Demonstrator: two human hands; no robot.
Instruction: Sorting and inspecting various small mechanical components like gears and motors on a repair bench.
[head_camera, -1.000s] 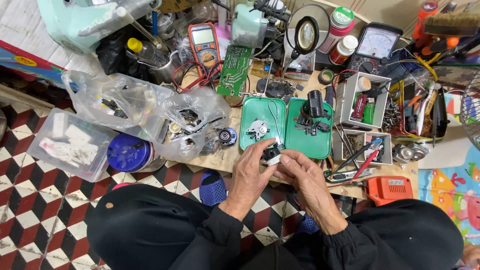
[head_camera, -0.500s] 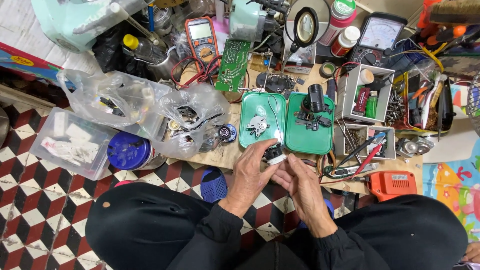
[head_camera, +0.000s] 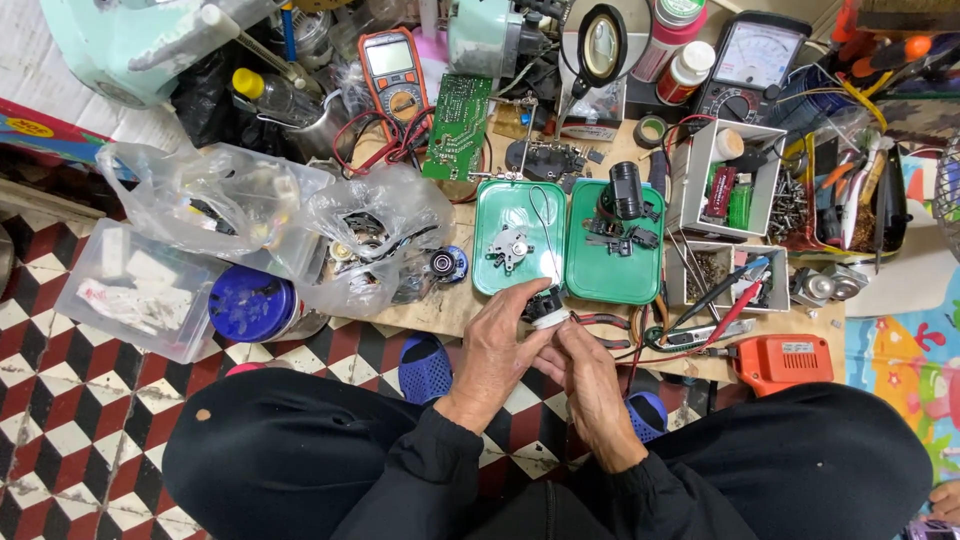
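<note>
Over cluttered workbench (head_camera: 440, 310), both hands' fingers (head_camera: 520, 310) pinch small black-and-white part (head_camera: 545, 308).

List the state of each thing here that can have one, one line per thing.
Left hand: gripping the small motor part.
Right hand: fingertips pinching the same part.
Small motor part: held just above the bench edge.
Left green tray: open, holds a metal gear piece.
Right green tray: open, holds black parts.
Plastic bags: open, crumpled, holding parts.
Blue jar: lid on.
Orange drill: lying on its side.
</note>
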